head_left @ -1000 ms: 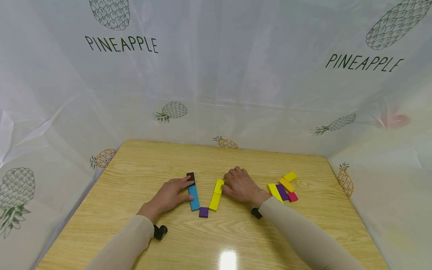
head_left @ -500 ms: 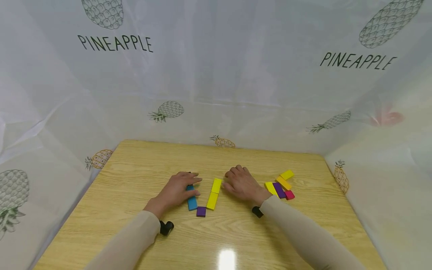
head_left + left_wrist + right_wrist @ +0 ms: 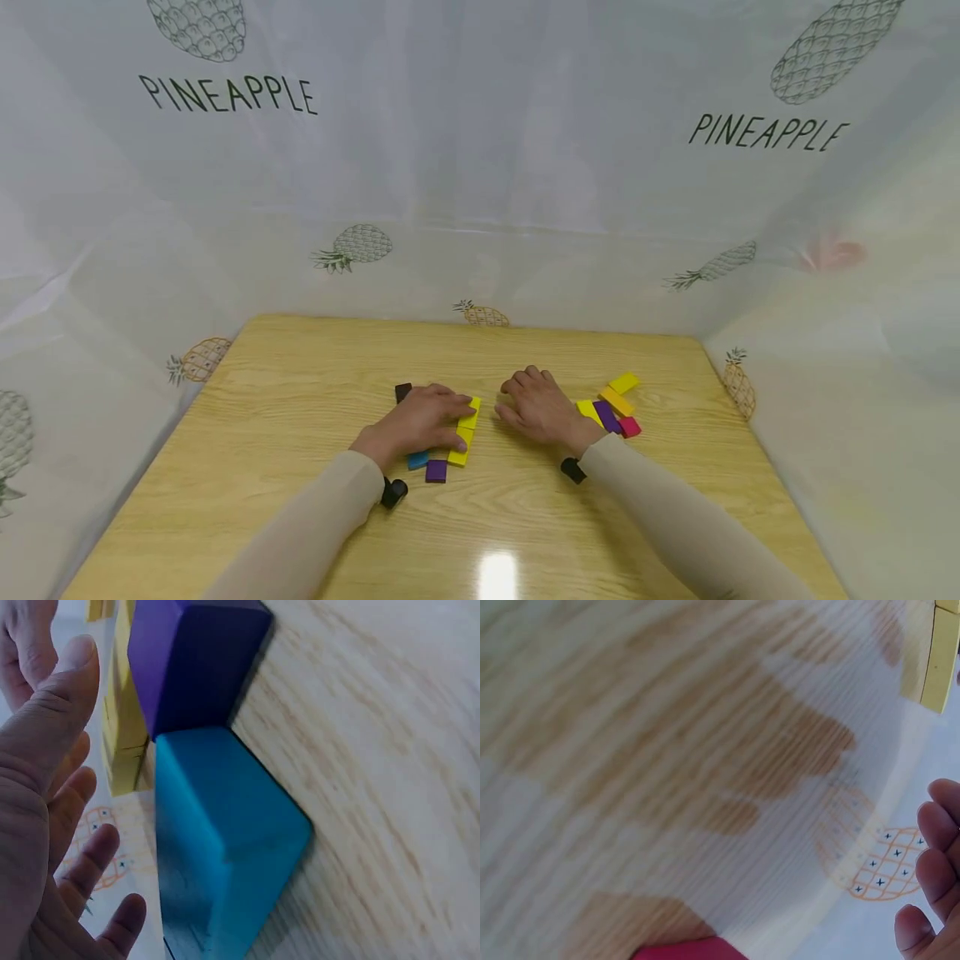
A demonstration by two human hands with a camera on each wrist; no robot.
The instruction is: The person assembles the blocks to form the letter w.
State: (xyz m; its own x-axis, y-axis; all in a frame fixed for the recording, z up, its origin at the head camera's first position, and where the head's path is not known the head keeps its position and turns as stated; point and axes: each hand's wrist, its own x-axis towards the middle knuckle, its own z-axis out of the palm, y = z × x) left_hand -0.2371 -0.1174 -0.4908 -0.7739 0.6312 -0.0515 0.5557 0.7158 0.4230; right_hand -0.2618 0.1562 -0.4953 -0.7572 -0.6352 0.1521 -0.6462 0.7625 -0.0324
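My left hand point(image 3: 420, 421) reaches over a blue block point(image 3: 418, 461), its fingers loosely extended and holding nothing. Its fingertips lie over two yellow blocks point(image 3: 459, 457) set end to end; whether they touch, I cannot tell. In the left wrist view, the blue block point(image 3: 232, 795) meets a purple block point(image 3: 210, 660) at a corner, and the thumb stands apart from both. A black block point(image 3: 402, 391) shows beyond the hand. To the right of the yellow pair, my right hand point(image 3: 543, 410) rests low by the table with relaxed, bent fingers and nothing in it.
Beyond the right wrist lies a loose group: yellow point(image 3: 624, 382), orange point(image 3: 617, 401), purple point(image 3: 607, 417) and red point(image 3: 630, 427) blocks. The wooden table point(image 3: 337, 350) ends at a pineapple-printed curtain point(image 3: 480, 275). Black wrist cameras hang under both sleeves.
My left hand has left the black and blue blocks and moved right, over to the yellow pair. The right hand stays nearly still. The head view has swung slightly right.
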